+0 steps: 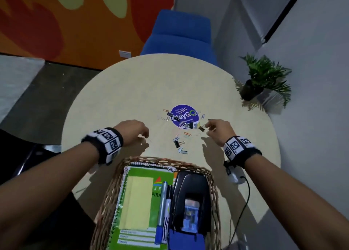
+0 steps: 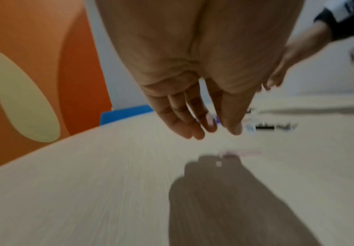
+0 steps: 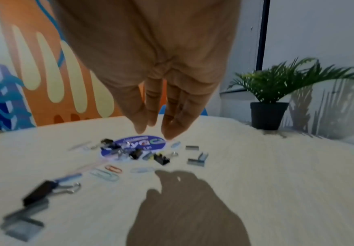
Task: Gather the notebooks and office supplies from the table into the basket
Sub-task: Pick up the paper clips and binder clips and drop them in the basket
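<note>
A wicker basket (image 1: 213,176) stands at the table's near edge. In it lie a green spiral notebook (image 1: 137,236), a yellow pad (image 1: 136,202), a blue marker (image 1: 162,208) and a black hole punch (image 1: 190,193). Binder clips (image 1: 177,143), paper clips (image 1: 187,134) and staple strips (image 1: 182,151) lie scattered around a round purple sticker (image 1: 184,115). My left hand (image 1: 143,134) (image 2: 214,133) hovers left of the scatter, fingers relaxed, holding nothing. My right hand (image 1: 208,127) (image 3: 154,133) hangs over the right side, fingertips just above a binder clip (image 3: 161,159), and it too holds nothing.
The round pale table (image 1: 132,91) has a potted plant (image 1: 264,79) at its far right edge. A blue chair (image 1: 181,36) stands behind it. A black cable (image 1: 241,208) runs along the table to the right of the basket.
</note>
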The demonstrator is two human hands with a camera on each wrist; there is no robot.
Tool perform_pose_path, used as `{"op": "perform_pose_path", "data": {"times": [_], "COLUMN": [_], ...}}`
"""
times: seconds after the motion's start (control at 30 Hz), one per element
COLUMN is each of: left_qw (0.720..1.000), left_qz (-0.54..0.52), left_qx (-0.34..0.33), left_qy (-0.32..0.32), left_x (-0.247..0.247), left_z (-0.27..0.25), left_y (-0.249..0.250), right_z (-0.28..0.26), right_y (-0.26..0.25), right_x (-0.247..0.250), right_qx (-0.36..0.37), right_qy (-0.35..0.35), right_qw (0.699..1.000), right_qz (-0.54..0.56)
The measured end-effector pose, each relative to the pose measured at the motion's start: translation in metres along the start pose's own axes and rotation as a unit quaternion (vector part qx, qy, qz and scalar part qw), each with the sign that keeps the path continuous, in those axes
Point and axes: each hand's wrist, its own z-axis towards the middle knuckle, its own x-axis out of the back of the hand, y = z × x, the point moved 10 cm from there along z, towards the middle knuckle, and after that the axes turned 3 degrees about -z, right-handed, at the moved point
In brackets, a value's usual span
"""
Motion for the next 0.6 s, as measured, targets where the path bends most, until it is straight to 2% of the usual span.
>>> {"op": "perform_pose_path", "data": {"times": [0.17, 0.27, 0.4, 0.6], "left_qw": [0.998, 0.998, 0.998, 0.995], "left_qz": [0.008, -0.02, -0.042, -0.034], "left_qx": [-0.027, -0.034, -0.032, -0.02], "left_qy": [-0.053, -0.05, -0.046, -0.095], "left_x": [-0.036, -0.038, -0.042, -0.056], "left_z": [0.033, 0.038, 0.045, 0.057], "left_y": [-0.006, -0.005, -0.002, -0.001], "right_z": [0.036, 0.053, 0.063, 0.068], "right_y": [0.011, 0.016, 0.01, 0.013], "right_x": [-0.027, -0.033, -0.043, -0.054], "right_qx": [-0.002, -0.021, -0.032, -0.038], "right_qy": [-0.005, 0.015, 0.021, 0.029], "right_qw": [1.0, 0.999, 0.999, 0.995], "right_qz": [-0.024, -0.02, -0.035, -0.083]}}
